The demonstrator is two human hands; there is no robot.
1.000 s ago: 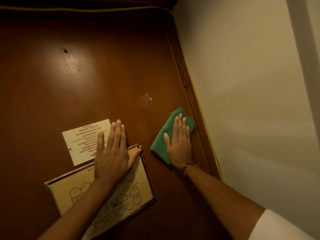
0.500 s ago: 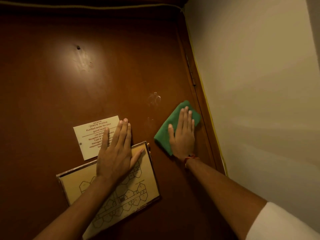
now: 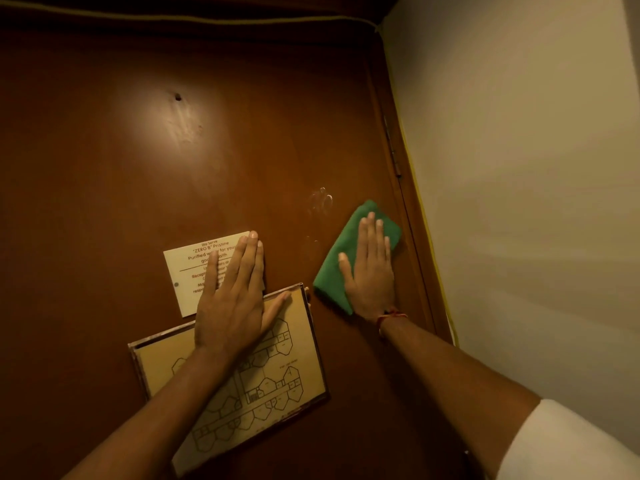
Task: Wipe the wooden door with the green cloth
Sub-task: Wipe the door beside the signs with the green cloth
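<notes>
Wooden door (image 3: 104, 202), dark brown, filling the left and centre. Small cream notice (image 3: 194, 271) fixed to it, framed floor plan (image 3: 277, 375) just below, tilted. Left hand (image 3: 230, 306) pressed flat across both, fingers (image 3: 247, 258) straight and together, gripping nothing. Faint smudge (image 3: 320, 202) higher up. Right hand (image 3: 369, 271) spread flat on green cloth (image 3: 329, 282), pinning it to the door beside the hinge edge. Red thread (image 3: 389, 317) at the wrist. Pale wall (image 3: 519, 168) at right.
</notes>
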